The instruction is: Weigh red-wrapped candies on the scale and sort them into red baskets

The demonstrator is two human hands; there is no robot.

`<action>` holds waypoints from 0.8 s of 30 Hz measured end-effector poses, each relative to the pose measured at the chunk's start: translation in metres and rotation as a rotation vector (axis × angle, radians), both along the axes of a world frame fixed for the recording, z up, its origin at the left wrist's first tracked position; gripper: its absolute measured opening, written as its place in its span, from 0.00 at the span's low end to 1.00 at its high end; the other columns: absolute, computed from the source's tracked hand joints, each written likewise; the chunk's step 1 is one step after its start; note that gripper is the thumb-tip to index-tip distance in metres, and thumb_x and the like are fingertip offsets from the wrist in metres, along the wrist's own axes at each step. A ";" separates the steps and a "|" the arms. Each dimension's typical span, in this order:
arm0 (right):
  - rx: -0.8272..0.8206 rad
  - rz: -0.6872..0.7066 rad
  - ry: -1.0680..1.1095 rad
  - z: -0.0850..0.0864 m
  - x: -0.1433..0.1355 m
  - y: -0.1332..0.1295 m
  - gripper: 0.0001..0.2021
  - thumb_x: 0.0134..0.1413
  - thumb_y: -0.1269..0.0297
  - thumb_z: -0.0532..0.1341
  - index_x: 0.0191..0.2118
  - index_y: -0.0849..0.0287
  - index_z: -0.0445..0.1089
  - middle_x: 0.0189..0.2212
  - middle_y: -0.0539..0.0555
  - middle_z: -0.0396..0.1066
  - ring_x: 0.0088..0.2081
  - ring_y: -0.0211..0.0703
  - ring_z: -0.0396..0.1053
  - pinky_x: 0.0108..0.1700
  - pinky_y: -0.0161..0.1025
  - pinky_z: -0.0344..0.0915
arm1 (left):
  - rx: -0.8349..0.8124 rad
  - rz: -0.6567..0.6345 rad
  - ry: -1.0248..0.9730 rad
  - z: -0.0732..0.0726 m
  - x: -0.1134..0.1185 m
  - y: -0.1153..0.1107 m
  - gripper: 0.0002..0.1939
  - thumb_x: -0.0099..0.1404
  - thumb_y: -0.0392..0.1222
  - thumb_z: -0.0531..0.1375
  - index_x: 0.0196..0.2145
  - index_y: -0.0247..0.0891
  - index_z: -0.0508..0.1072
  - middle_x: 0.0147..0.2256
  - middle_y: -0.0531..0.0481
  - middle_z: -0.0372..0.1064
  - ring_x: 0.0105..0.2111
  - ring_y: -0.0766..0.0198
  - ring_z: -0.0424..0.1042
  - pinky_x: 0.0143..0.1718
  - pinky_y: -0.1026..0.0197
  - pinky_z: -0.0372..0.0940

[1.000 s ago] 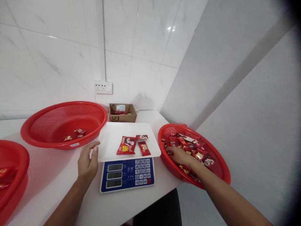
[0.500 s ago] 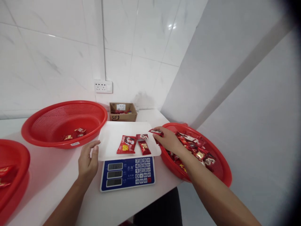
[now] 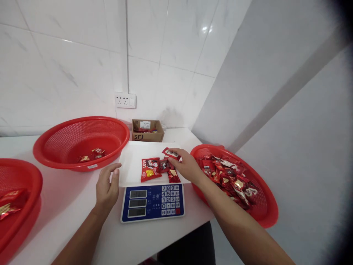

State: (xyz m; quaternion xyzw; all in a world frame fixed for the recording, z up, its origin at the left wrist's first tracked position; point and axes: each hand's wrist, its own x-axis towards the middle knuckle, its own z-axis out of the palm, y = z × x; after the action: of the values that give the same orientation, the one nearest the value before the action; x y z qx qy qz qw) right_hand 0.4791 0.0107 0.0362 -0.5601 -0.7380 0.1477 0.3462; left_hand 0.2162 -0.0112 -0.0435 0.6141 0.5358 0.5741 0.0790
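My right hand (image 3: 187, 167) is over the white pan (image 3: 129, 158) of a digital scale (image 3: 152, 203), with a small red candy packet (image 3: 170, 153) pinched in its fingers. Under and beside those fingers lie a large red packet (image 3: 150, 169) lettered LOVE, a small dark red packet (image 3: 163, 165) and another small red packet (image 3: 173, 176). At the pan's left edge my left hand (image 3: 108, 186) hangs with fingers apart and nothing in it. Whether its fingertips touch the pan I cannot tell. The digits on the scale's displays are unreadable.
To the right, a red basket (image 3: 266, 200) holds many wrapped candies. Another red basket (image 3: 63, 141) at back left has a few packets inside, and a third basket (image 3: 30, 173) is cut off at the left. A cardboard box (image 3: 149, 137) with packets stands by the tiled wall.
My right hand has moved left from the right basket's edge to above the pan, carrying the packet. The view has shifted slightly; my left hand stays beside the pan.
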 end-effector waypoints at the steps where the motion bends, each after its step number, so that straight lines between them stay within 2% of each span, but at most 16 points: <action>1: 0.003 0.047 -0.034 -0.001 0.000 -0.002 0.17 0.53 0.65 0.58 0.49 0.57 0.67 0.46 0.56 0.69 0.49 0.44 0.65 0.52 0.45 0.60 | 0.004 0.000 0.000 0.000 0.000 0.000 0.14 0.66 0.45 0.49 0.41 0.36 0.69 0.40 0.45 0.69 0.43 0.58 0.67 0.47 0.56 0.61; 4: -0.019 0.147 -0.147 -0.007 0.003 -0.009 0.20 0.52 0.66 0.59 0.52 0.57 0.66 0.51 0.58 0.65 0.54 0.46 0.61 0.56 0.47 0.56 | 0.003 0.000 0.001 0.000 0.000 0.001 0.14 0.66 0.45 0.49 0.40 0.36 0.69 0.40 0.45 0.69 0.43 0.58 0.67 0.47 0.56 0.61; 6: -0.057 0.128 -0.207 -0.011 0.006 -0.013 0.21 0.51 0.66 0.60 0.53 0.58 0.66 0.53 0.60 0.63 0.55 0.48 0.59 0.57 0.49 0.55 | -0.001 0.001 0.001 0.000 0.000 0.001 0.14 0.66 0.45 0.49 0.40 0.36 0.70 0.40 0.45 0.69 0.43 0.58 0.67 0.47 0.56 0.61; 9: -0.086 0.085 -0.268 -0.015 0.010 -0.021 0.18 0.51 0.67 0.60 0.49 0.60 0.69 0.51 0.61 0.64 0.54 0.50 0.60 0.56 0.50 0.56 | -0.007 0.005 0.001 0.000 -0.001 0.000 0.14 0.66 0.45 0.49 0.40 0.37 0.70 0.40 0.45 0.69 0.43 0.58 0.67 0.46 0.56 0.61; 15: -0.036 0.202 -0.238 -0.027 0.012 -0.031 0.14 0.51 0.71 0.60 0.45 0.58 0.72 0.48 0.59 0.68 0.53 0.48 0.61 0.57 0.51 0.55 | -0.021 0.007 0.002 -0.001 -0.001 0.000 0.14 0.66 0.45 0.49 0.40 0.37 0.70 0.40 0.46 0.69 0.43 0.58 0.67 0.46 0.57 0.61; 19: -0.061 0.104 -0.182 -0.030 0.016 -0.034 0.15 0.53 0.67 0.58 0.47 0.58 0.71 0.53 0.60 0.62 0.56 0.48 0.58 0.58 0.49 0.54 | -0.023 0.007 -0.010 0.000 -0.001 -0.001 0.14 0.66 0.45 0.49 0.41 0.37 0.69 0.40 0.46 0.69 0.43 0.58 0.67 0.47 0.56 0.61; 22: -0.140 -0.037 -0.204 -0.032 0.019 -0.033 0.21 0.53 0.64 0.59 0.54 0.58 0.65 0.59 0.61 0.54 0.61 0.51 0.50 0.60 0.51 0.50 | -0.033 0.006 -0.013 0.002 0.000 -0.001 0.14 0.66 0.46 0.49 0.40 0.37 0.69 0.40 0.46 0.69 0.43 0.57 0.67 0.47 0.56 0.61; 24: -0.207 -0.072 -0.216 -0.033 0.015 -0.031 0.25 0.53 0.62 0.59 0.58 0.58 0.60 0.61 0.62 0.50 0.62 0.53 0.45 0.60 0.53 0.48 | -0.042 0.009 -0.012 0.003 0.001 -0.002 0.14 0.66 0.46 0.49 0.40 0.37 0.69 0.40 0.45 0.69 0.43 0.57 0.67 0.47 0.55 0.61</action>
State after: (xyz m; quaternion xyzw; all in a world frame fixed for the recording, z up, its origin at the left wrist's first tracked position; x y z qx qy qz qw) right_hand 0.4945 -0.0200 0.0032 -0.6316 -0.7312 0.1495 0.2101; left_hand 0.2169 -0.0130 -0.0404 0.6064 0.5499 0.5668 0.0927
